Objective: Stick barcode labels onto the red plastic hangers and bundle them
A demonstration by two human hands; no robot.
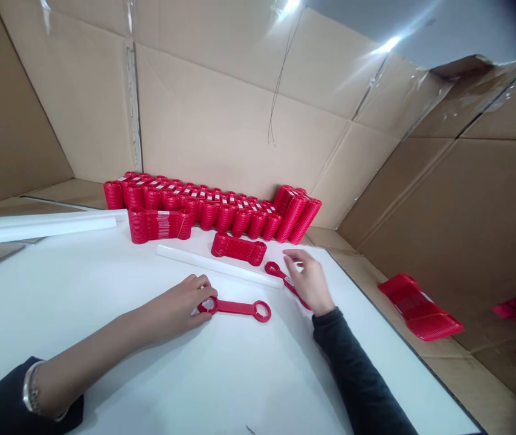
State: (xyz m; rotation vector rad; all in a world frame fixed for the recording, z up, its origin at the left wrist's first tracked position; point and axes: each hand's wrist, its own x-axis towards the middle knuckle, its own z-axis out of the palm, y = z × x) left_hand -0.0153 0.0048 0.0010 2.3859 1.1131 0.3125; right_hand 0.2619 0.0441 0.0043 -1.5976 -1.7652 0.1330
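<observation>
My left hand grips one end of a flat red plastic bar with a ring at each end, thumb and fingers around its left ring. The bar lies low over the white table. My right hand is beside a second red ring-ended bar, its fingers loosely bent and apart with nothing visible between them. Part of that second bar is hidden behind the hand. Just beyond both hands, a short stack of the same red bars lies on its side, and a taller stack stands to its left.
A long row of red stacks runs along the back of the white table, before a cardboard wall. A white strip lies across the middle. More white strips rest at left. Another red stack sits right on cardboard.
</observation>
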